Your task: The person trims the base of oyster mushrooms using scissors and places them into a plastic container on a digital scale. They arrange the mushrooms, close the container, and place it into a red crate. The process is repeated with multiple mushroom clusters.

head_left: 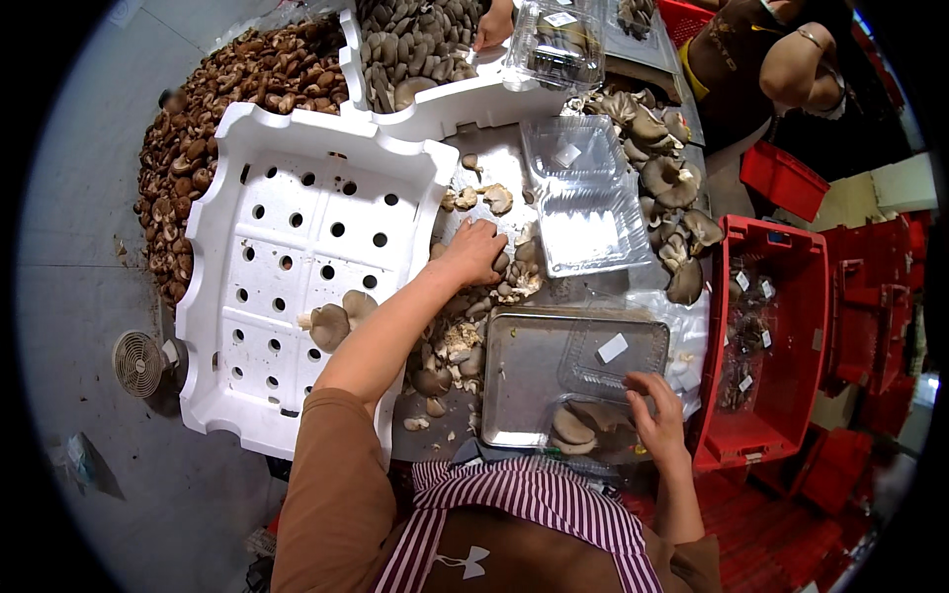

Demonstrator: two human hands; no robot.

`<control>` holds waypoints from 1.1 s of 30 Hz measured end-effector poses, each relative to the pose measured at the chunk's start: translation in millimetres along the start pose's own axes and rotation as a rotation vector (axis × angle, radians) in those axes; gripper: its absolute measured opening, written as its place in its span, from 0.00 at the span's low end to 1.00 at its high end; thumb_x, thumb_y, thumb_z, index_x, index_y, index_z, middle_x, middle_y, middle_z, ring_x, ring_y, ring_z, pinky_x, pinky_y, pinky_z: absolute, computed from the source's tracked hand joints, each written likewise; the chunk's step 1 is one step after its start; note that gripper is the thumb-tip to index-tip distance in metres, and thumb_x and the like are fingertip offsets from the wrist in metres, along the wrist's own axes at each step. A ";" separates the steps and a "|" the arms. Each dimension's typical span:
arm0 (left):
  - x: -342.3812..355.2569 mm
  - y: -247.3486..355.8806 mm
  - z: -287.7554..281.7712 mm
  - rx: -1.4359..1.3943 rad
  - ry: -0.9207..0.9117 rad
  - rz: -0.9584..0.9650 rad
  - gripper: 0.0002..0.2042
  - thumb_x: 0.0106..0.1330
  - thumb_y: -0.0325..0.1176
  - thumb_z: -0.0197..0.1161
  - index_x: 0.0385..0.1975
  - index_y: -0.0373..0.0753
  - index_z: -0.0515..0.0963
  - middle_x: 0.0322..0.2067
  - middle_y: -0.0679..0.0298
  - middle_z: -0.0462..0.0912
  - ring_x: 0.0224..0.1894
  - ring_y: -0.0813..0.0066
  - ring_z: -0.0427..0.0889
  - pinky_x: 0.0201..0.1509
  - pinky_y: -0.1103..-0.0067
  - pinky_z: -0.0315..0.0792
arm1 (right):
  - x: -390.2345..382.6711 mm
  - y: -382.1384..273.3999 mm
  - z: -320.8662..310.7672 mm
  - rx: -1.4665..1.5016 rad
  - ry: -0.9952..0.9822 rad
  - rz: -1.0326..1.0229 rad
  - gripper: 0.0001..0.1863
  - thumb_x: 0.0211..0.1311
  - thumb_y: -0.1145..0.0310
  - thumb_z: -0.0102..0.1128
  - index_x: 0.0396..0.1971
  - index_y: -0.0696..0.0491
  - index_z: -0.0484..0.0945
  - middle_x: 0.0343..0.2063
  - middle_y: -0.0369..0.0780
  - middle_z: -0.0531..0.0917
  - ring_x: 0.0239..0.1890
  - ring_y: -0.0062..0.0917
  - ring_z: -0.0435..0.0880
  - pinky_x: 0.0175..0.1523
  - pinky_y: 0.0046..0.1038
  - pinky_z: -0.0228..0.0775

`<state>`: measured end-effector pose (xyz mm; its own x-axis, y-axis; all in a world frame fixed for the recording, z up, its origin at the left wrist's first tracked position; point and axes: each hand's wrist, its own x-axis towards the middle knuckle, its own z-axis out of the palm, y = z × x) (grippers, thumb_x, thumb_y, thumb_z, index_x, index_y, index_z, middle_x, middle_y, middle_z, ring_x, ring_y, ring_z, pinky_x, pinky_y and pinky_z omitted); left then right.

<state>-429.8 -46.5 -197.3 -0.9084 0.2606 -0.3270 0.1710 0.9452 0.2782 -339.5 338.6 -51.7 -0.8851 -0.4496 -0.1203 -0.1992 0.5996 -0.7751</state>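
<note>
The clock is read around the shallow silver metal tray (519,420) on the grey surface (499,150). In this tray lies an opened clear plastic container (583,362) with several grey-brown oyster mushrooms (573,428) in its lower half. At four o'clock, the right hand (655,417) is at the container's right edge, its grip half wide with loosely bent fingers; I cannot tell whether it presses the plastic. At eleven o'clock, the left hand (474,252) reaches down to a cluster of small mushrooms (522,284); its grip is narrow, but whether it holds one I cannot tell. A white foam crate (321,202) with round holes stands at ten o'clock, a red plastic crate (806,381) at three.
</note>
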 end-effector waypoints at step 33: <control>4.4 -6.1 21.3 -0.567 0.146 -0.554 0.36 0.46 0.50 0.73 0.55 0.37 0.71 0.49 0.47 0.82 0.52 0.55 0.82 0.54 0.67 0.74 | -10.3 -22.1 0.2 0.125 0.021 -0.036 0.12 0.62 0.77 0.58 0.46 0.61 0.79 0.36 0.44 0.84 0.38 0.30 0.84 0.45 0.28 0.74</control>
<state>-426.8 -46.9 -219.6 -0.8516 -0.2825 -0.4416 -0.5035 0.6753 0.5389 -325.9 329.9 -33.5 -0.8871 -0.4547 -0.0796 -0.1778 0.4957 -0.8501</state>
